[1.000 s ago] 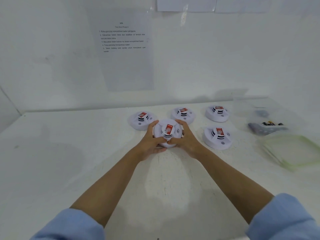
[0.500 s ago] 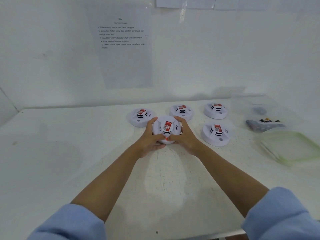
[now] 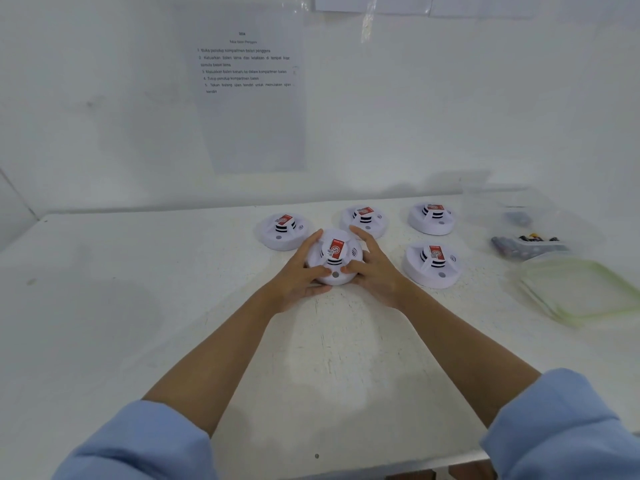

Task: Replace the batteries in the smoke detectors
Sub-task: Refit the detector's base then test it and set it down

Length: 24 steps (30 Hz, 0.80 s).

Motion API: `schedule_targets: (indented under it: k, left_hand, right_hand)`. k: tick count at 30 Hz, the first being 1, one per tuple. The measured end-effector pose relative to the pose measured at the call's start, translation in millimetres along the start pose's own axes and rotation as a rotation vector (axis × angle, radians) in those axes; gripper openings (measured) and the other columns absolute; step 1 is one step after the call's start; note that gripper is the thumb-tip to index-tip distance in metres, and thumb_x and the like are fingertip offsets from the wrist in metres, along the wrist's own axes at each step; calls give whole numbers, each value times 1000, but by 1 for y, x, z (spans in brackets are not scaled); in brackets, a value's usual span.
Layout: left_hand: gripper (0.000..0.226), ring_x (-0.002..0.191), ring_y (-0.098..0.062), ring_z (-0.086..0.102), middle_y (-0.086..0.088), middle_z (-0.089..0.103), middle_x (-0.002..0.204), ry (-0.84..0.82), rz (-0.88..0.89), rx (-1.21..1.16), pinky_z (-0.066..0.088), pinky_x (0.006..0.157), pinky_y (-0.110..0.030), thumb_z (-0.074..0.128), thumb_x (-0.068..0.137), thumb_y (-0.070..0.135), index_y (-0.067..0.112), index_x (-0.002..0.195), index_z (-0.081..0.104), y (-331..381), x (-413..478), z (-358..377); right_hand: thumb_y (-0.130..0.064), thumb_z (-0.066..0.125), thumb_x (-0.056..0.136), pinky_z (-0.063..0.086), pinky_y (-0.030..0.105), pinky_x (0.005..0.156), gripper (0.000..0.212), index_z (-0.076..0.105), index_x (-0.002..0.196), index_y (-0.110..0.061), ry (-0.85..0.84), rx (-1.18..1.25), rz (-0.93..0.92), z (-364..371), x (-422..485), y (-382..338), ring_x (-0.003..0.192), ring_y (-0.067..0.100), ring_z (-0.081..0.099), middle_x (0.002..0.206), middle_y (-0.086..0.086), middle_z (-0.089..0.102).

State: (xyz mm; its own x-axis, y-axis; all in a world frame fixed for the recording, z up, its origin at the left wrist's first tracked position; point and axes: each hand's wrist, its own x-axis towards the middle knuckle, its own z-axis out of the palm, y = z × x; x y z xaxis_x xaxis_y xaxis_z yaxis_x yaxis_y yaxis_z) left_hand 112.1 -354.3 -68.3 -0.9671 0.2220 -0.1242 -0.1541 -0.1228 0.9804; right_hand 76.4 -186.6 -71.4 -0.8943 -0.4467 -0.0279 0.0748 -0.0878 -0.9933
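A round white smoke detector (image 3: 335,256) with a red label on top sits at the middle of the white table (image 3: 138,306). My left hand (image 3: 300,271) grips its left side and my right hand (image 3: 372,268) grips its right side, thumbs on its near rim. Several more detectors lie around it: one at the left (image 3: 284,231), one behind (image 3: 364,220), one at the back right (image 3: 431,218) and one at the right (image 3: 432,265).
A clear container (image 3: 530,239) holding dark batteries stands at the right, with another clear container (image 3: 516,206) behind it. Green-edged clear lids (image 3: 581,289) lie at the right edge. A printed instruction sheet (image 3: 251,98) hangs on the wall.
The detector between my hands has turned slightly, its red label now pointing more upright. Both hands keep their hold on its sides.
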Motion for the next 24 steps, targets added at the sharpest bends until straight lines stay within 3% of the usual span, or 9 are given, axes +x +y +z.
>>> schedule_targets:
  k: [3,8,13,24]
  left_hand:
    - [62,109,-21,58,3,46,132,16,1,-21,57,81,-33,56,88,-1,41,130,36,0,-2,-2]
    - [50,110,-28,58,3,54,120,31,-49,-46,57,79,-34,52,91,3,37,127,44,4,-5,-3]
    - [49,114,-33,56,-7,51,129,42,-46,-31,56,81,-38,52,91,3,34,127,44,3,-7,-4]
    - [49,110,-27,56,-5,46,134,28,-16,-39,59,75,-31,49,92,4,33,131,40,-2,-11,-5]
  right_hand:
    - [11,45,85,55,28,75,54,44,121,-29,-8,76,44,-2,-3,-2,103,22,57,123,11,54]
    - [14,44,83,57,27,71,54,46,121,-25,-8,80,56,-3,-10,-2,100,21,58,117,8,57]
    - [12,45,84,56,27,72,51,47,120,-24,-21,73,41,-1,-11,-2,104,22,57,119,8,55]
    - [10,44,86,56,25,71,49,47,121,-24,-23,60,44,0,-11,-2,104,22,58,122,8,54]
